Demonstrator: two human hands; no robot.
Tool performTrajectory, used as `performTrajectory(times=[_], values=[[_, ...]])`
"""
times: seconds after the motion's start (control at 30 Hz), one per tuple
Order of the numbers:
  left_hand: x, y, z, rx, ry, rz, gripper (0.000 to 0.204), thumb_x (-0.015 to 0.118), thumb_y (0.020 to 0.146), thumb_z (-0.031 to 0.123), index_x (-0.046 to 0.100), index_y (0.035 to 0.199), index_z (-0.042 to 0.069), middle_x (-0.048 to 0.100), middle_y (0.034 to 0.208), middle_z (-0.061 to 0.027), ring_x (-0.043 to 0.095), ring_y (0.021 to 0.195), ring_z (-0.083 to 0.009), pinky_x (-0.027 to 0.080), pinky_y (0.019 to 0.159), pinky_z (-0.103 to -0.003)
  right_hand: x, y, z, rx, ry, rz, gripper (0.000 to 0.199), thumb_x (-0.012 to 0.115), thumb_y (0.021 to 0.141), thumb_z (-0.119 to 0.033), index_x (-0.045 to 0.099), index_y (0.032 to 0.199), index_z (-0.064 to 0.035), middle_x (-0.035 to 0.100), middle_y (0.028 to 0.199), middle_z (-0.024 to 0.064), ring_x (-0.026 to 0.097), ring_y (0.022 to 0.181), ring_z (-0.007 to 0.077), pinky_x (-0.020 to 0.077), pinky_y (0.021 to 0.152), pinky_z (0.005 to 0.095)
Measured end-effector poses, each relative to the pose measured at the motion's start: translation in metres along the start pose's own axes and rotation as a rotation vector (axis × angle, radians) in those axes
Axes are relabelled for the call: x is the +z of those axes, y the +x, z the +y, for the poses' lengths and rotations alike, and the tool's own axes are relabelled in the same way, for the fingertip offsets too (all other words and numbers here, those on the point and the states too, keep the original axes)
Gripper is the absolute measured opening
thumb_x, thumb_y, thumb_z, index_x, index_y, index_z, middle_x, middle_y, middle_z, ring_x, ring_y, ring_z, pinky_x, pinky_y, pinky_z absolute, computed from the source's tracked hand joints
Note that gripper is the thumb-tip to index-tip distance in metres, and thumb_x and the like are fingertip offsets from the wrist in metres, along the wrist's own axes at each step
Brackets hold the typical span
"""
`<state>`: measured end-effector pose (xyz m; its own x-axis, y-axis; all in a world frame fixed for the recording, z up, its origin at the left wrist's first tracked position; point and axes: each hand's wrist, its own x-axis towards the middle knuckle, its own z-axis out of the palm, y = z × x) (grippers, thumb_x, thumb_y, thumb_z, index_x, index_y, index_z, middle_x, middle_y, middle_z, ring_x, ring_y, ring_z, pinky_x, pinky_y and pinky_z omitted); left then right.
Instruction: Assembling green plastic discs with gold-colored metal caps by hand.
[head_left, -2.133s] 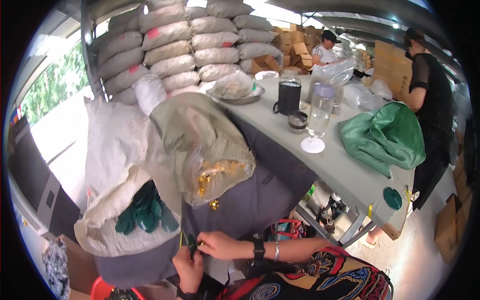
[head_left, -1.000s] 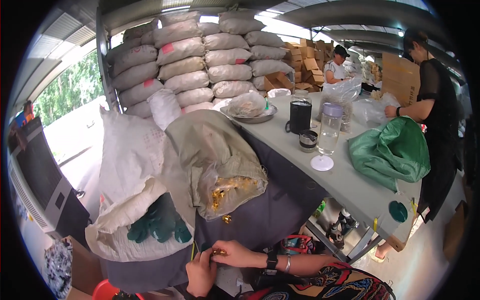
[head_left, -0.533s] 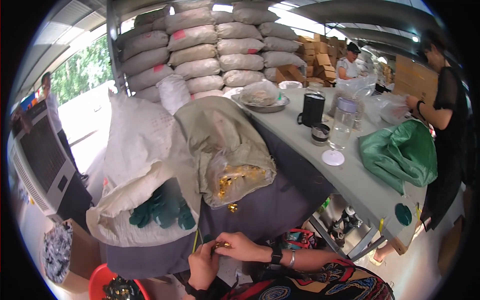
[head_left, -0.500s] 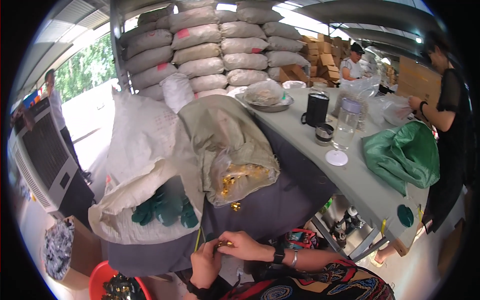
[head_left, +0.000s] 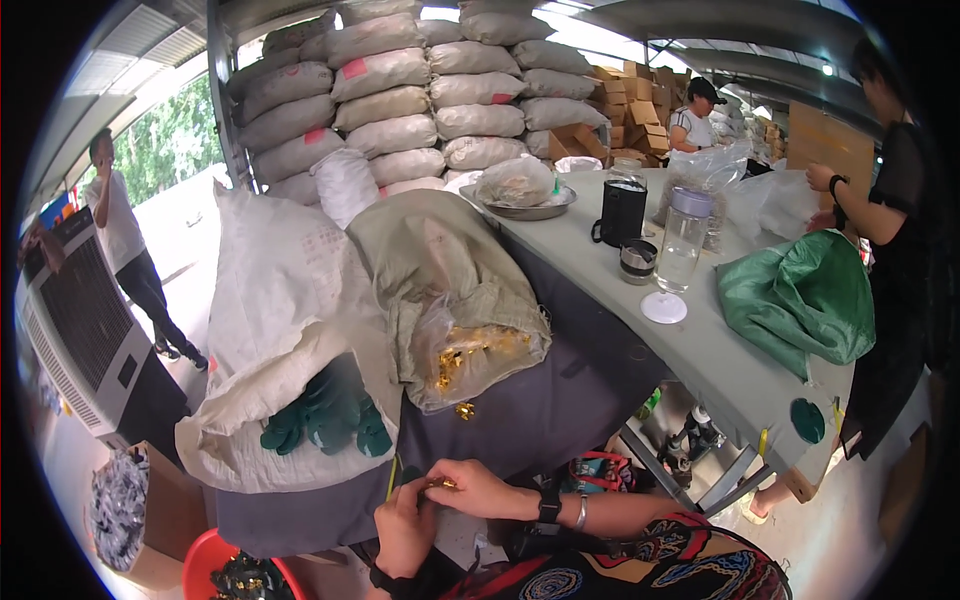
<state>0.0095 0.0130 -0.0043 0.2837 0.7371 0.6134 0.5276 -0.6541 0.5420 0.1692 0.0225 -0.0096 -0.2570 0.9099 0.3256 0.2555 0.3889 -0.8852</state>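
My left hand [head_left: 403,530] and my right hand [head_left: 478,490] meet at the near edge of the dark-covered table, both with closed fingers. Between the right fingertips is a small shiny gold foil piece [head_left: 443,483]. The left fingers pinch at the same spot, and what they hold is hidden. Ahead, an olive woven sack [head_left: 430,240] lies with its mouth toward me, a clear bag of gold foil pieces [head_left: 470,350] inside. One loose gold piece [head_left: 465,410] rests before it. To its left, a white woven sack [head_left: 285,270] gapes over dark green rounded pieces [head_left: 335,415].
A red tub [head_left: 200,565] and a carton of silvery scraps [head_left: 165,510] stand low left, near an air cooler [head_left: 85,310]. The right-hand table [head_left: 600,240] bears a glass bottle [head_left: 682,240], a black mug [head_left: 624,212] and a green sack [head_left: 800,300]. Other people stand around.
My hands stay together, with only a slight shift. At the left, a person has come further into view with a hand raised to the head. The person at the right has moved their hands.
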Motion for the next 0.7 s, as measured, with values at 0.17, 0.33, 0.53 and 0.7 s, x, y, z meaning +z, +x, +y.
performTrajectory(times=[0.17, 0.33, 0.53, 0.7], values=[[-0.001, 0.000, 0.002, 0.013, -0.003, 0.002, 0.025, 0.063, 0.071, -0.001, 0.061, 0.095, 0.005, 0.064, 0.079, -0.0154, 0.063, 0.071, -0.0347, 0.050, 0.061, -0.041, 0.003, -0.003, 0.006, -0.077, -0.025, 0.051, 0.025, 0.067, 0.082, -0.017, 0.055, 0.093, 0.0023, 0.065, 0.083, 0.0182, 0.066, 0.077, 0.0302, 0.0500, 0.064, 0.0349], [0.003, -0.003, -0.003, 0.010, -0.042, 0.023, 0.025, 0.064, 0.071, -0.001, 0.061, 0.095, 0.005, 0.065, 0.080, -0.0153, 0.063, 0.070, -0.0347, 0.051, 0.060, -0.040, 0.002, -0.006, 0.001, -0.055, -0.021, 0.057, 0.021, 0.067, 0.082, -0.013, 0.056, 0.094, 0.0005, 0.066, 0.083, 0.0130, 0.066, 0.076, 0.0194, 0.0511, 0.066, 0.0301], [0.003, 0.001, 0.006, -0.009, 0.081, -0.031, 0.026, 0.065, 0.070, -0.004, 0.059, 0.095, 0.002, 0.064, 0.082, -0.0186, 0.063, 0.073, -0.0375, 0.051, 0.062, -0.041, -0.006, 0.001, 0.002, 0.114, 0.138, -0.003, 0.024, 0.066, 0.083, -0.018, 0.055, 0.091, 0.0013, 0.061, 0.071, 0.0079, 0.058, 0.055, 0.0137, 0.0447, 0.048, 0.0288], [0.006, -0.001, 0.002, 0.004, 0.113, -0.012, 0.026, 0.065, 0.071, -0.002, 0.058, 0.096, 0.002, 0.063, 0.080, -0.0182, 0.062, 0.070, -0.0378, 0.050, 0.060, -0.042, -0.007, 0.002, 0.003, 0.230, 0.312, -0.062, 0.021, 0.064, 0.086, -0.019, 0.056, 0.090, 0.0001, 0.058, 0.068, 0.0033, 0.051, 0.049, 0.0068, 0.0385, 0.039, 0.0237]])
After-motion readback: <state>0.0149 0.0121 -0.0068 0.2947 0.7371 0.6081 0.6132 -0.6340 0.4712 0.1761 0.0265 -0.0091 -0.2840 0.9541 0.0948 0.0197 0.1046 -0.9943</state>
